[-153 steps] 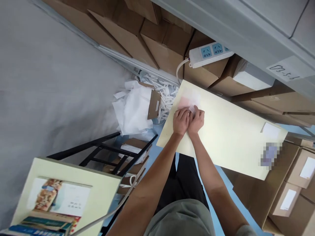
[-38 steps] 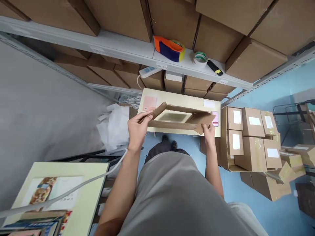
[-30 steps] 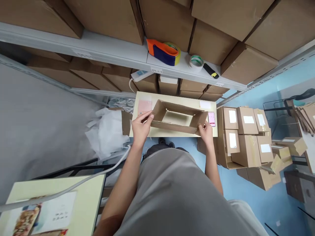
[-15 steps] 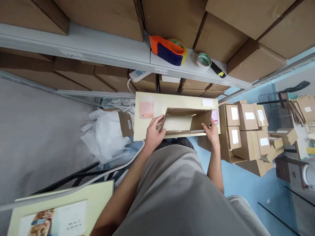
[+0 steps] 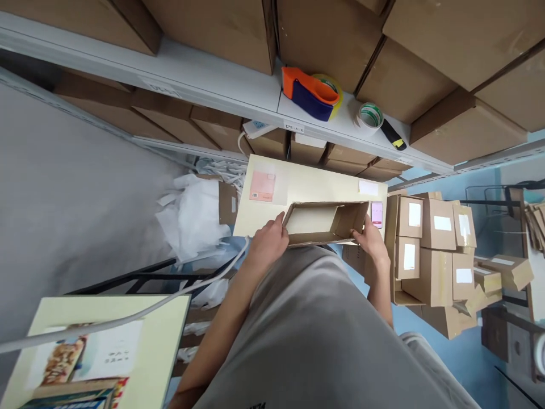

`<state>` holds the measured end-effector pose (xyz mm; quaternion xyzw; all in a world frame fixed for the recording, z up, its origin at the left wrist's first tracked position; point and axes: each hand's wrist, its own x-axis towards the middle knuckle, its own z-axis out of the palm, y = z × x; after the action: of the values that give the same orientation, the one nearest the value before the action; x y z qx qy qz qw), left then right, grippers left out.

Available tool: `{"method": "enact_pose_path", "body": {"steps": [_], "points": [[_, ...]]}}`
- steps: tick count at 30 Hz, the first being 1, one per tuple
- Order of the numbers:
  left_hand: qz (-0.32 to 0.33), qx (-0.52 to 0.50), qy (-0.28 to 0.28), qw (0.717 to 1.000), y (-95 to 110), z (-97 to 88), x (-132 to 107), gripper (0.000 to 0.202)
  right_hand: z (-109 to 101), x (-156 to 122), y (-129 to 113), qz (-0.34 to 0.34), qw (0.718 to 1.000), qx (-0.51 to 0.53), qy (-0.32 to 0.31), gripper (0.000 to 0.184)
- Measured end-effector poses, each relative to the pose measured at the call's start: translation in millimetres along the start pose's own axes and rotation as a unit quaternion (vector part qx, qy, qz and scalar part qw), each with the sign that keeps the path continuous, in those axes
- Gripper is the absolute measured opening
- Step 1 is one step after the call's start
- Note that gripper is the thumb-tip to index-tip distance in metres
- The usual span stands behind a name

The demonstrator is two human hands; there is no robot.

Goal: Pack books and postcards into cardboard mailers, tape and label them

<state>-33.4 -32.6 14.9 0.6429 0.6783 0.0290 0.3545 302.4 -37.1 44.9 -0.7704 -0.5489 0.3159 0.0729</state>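
An open cardboard box (image 5: 347, 222) is held between my two hands at the near edge of a pale yellow table (image 5: 315, 180). Through its opening the table top shows, so it looks like a frame of four walls. My left hand (image 5: 269, 241) grips the left end, fingers along the outer wall. At the right end my right hand (image 5: 369, 237) is closed on the wall, thumb inside. A phone with a pink screen (image 5: 377, 215) lies just beyond the right hand. On the table's left part is a pink booklet (image 5: 262, 186) in a clear sleeve.
Above the table a grey shelf (image 5: 238, 79) carries large cartons, an orange and blue tape dispenser (image 5: 310, 94), a tape roll (image 5: 368, 117) and a black cutter (image 5: 392, 135). Labelled boxes (image 5: 440, 250) are stacked at right. White plastic bags (image 5: 193, 216) lie at left; a cable (image 5: 170, 304) crosses nearby.
Both hands have drawn the box slightly towards my body, uncovering the phone. My left hand has turned more palm-down at the box end. The whole view has tilted and shifted.
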Motion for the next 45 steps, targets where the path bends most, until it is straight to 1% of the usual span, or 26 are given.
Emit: {"method": "enact_pose_path", "body": {"steps": [2,3,5,7,10,13,16,18,21,24,26,29,30,32,34,36,39,41,42,43,45], "points": [[-0.017,0.049,-0.013,0.999,13.8,-8.7,5.8,0.054,-3.1,2.8,0.4,-0.031,0.999,-0.015,0.006,0.061],[-0.024,0.062,-0.009,0.998,21.6,-12.9,9.9,0.053,-5.7,5.1,0.0,-0.046,0.999,-0.021,0.011,0.062],[-0.04,0.074,0.011,0.996,37.6,-21.2,19.4,0.053,-12.7,10.7,-1.7,-0.06,0.998,-0.033,0.016,0.066],[-0.055,0.075,0.042,0.995,51.5,-29.0,29.3,0.057,-21.1,17.1,-4.2,-0.06,0.997,-0.04,0.014,0.069],[-0.064,0.051,0.085,0.993,62.3,-38.2,40.3,0.065,-30.9,25.7,-7.8,-0.06,0.997,-0.044,0.002,0.078],[-0.045,0.01,0.1,0.994,60.6,-40.9,41.3,0.071,-33.6,30.4,-10.2,-0.084,0.995,-0.046,-0.001,0.085],[0.006,0.007,0.088,0.996,54.7,-36.8,31.3,0.064,-31.8,28.9,-11.7,-0.114,0.992,-0.062,0.004,0.084],[0.035,0.017,0.093,0.995,53.3,-32.5,21.7,0.061,-30.1,24.9,-12.9,-0.126,0.989,-0.08,0.005,0.085],[0.043,0.025,0.116,0.992,56.8,-27.2,8.9,0.061,-27.8,16.1,-15.1,-0.132,0.986,-0.102,0.01,0.086],[0.045,0.033,0.13,0.99,63.3,-26.1,-0.9,0.063,-28.2,5.5,-17.0,-0.132,0.985,-0.108,0.021,0.087],[0.055,0.03,0.154,0.986,66.9,-28.5,-6.9,0.065,-31.4,-2.2,-18.3,-0.126,0.986,-0.104,0.041,0.086],[0.076,0.018,0.208,0.975,68.7,-35.0,-13.4,0.064,-39.1,-12.9,-20.7,-0.121,0.985,-0.088,0.084,0.079],[0.082,0.015,0.22,0.972,68.2,-36.9,-13.9,0.063,-41.2,-15.3,-21.6,-0.124,0.984,-0.083,0.099,0.077],[0.089,0.011,0.226,0.97,65.8,-37.9,-11.1,0.062,-42.3,-16.6,-23.5,-0.133,0.981,-0.075,0.124,0.073],[0.09,0.011,0.214,0.973,62.2,-33.1,-3.3,0.063,-36.9,-12.9,-25.3,-0.14,0.978,-0.074,0.133,0.072],[0.092,0.008,0.194,0.977,58.6,-22.0,7.5,0.061,-24.6,-5.3,-27.1,-0.141,0.979,-0.078,0.126,0.075],[0.143,-0.026,0.142,0.979,55.2,2.3,22.9,0.054,1.2,7.1,-29.5,-0.134,0.983,-0.087,0.09,0.075],[0.178,-0.057,0.118,0.975,54.9,18.0,29.7,0.051,16.5,12.6,-28.9,-0.134,0.986,-0.089,0.041,0.07],[0.185,-0.067,0.116,0.974,55.2,24.4,31.8,0.051,21.8,14.1,-27.4,-0.138,0.986,-0.09,0.009,0.07],[0.185,-0.073,0.121,0.973,55.6,29.3,33.2,0.051,25.1,14.8,-24.9,-0.141,0.985,-0.092,-0.025,0.073],[0.183,-0.076,0.134,0.971,56.4,35.1,34.5,0.05,25.6,14.0,-17.3,-0.149,0.98,-0.095,-0.091,0.085]]}}
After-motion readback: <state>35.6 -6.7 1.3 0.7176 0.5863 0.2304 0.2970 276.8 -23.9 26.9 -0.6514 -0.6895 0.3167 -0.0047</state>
